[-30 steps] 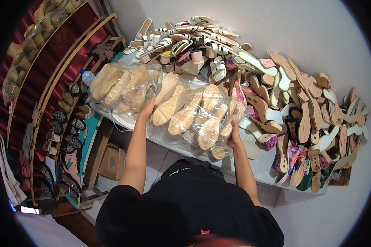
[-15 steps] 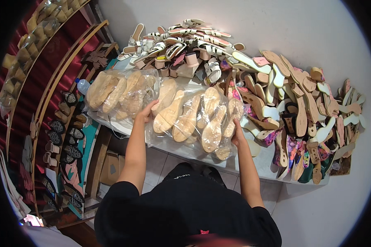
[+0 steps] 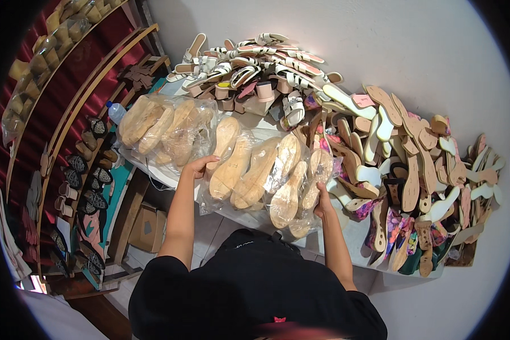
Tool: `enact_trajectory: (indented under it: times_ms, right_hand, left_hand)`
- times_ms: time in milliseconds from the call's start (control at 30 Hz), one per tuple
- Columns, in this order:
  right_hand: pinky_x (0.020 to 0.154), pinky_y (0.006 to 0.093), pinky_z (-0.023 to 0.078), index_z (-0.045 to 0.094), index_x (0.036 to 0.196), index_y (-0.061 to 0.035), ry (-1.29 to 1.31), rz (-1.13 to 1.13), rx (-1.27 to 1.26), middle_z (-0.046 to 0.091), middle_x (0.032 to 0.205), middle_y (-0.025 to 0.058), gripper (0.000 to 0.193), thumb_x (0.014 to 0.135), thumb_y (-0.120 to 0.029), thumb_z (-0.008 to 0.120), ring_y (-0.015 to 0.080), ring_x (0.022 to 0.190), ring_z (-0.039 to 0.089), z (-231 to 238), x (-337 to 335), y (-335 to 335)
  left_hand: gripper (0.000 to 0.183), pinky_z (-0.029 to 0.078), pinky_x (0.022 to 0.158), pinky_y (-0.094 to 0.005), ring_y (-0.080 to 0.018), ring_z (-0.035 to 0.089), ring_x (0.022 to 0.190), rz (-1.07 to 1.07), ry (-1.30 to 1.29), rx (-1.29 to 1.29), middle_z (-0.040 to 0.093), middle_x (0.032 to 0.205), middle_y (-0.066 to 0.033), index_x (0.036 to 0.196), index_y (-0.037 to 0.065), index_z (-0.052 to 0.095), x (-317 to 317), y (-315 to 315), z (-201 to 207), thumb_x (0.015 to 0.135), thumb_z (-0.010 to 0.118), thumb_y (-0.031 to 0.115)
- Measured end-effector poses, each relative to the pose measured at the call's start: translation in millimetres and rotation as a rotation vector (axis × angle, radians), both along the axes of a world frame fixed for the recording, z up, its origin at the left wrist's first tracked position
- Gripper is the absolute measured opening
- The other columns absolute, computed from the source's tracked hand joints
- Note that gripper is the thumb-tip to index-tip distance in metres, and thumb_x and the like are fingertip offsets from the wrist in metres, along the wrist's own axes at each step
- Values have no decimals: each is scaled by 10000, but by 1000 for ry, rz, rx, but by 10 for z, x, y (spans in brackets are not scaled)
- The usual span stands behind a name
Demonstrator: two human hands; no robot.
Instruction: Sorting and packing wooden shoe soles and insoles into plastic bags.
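A clear plastic bag of wooden shoe soles (image 3: 243,177) lies across the front of the table, between my hands. My left hand (image 3: 200,166) grips its left side, the thumb on top of the plastic. At the right end, my right hand (image 3: 323,202) is closed on the bag's edge, thumb up and the other fingers hidden beneath. Several pale soles show through the shiny film. Left of it rests a second clear bag of wooden soles (image 3: 167,129), untouched by either hand.
White strappy sandals (image 3: 249,65) are heaped at the back. Loose soles and floral pieces (image 3: 402,170) pile up on the right. A blue-capped bottle (image 3: 115,112) stands beside the second bag. Wooden racks (image 3: 68,136) with shoes curve along the left; a cardboard box (image 3: 148,228) sits below.
The held bag has come nearer to me and slightly left, both hands moving with it. The view has shifted a little.
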State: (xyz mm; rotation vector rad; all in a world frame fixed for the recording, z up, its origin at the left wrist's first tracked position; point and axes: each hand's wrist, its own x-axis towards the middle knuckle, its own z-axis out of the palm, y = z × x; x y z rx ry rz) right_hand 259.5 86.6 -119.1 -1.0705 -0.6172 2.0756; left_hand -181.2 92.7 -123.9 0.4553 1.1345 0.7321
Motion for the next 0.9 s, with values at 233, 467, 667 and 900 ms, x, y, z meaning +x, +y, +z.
enact_trajectory:
  times_ms: [233,467,667,900]
  right_hand:
    - [909,406,393,316,1271,-48,-46,-39,49,431,1223,155,717,744,-490,519,283,1093,456,131,24,-103]
    - [900,410,404,316,1271,-63,25,-73,101,444,1202,144,739,701,-466,560,283,1078,467,247,137,-197]
    - [895,395,410,317,1267,-30,27,-85,186,441,1199,157,779,683,-475,576,282,1070,472,650,248,-211]
    - [737,349,491,396,1189,-12,-13,-173,239,534,1024,141,679,717,-475,551,240,874,569,1272,361,-186]
  left_hand:
    - [563,436,841,-378,-223,542,989,-1,172,-8,554,1094,-116,1169,32,458,174,-198,384,705,634,297]
    - [596,401,893,-313,-207,528,1012,-4,114,128,535,1120,-126,1185,-7,433,181,-299,166,710,619,300]
    - [615,415,885,-309,-209,529,1019,0,14,184,527,1128,-143,1210,-17,404,271,-358,382,719,612,291]
    - [630,449,853,-337,-234,552,991,-22,-105,204,517,1134,-174,1221,-29,381,406,-257,817,729,592,304]
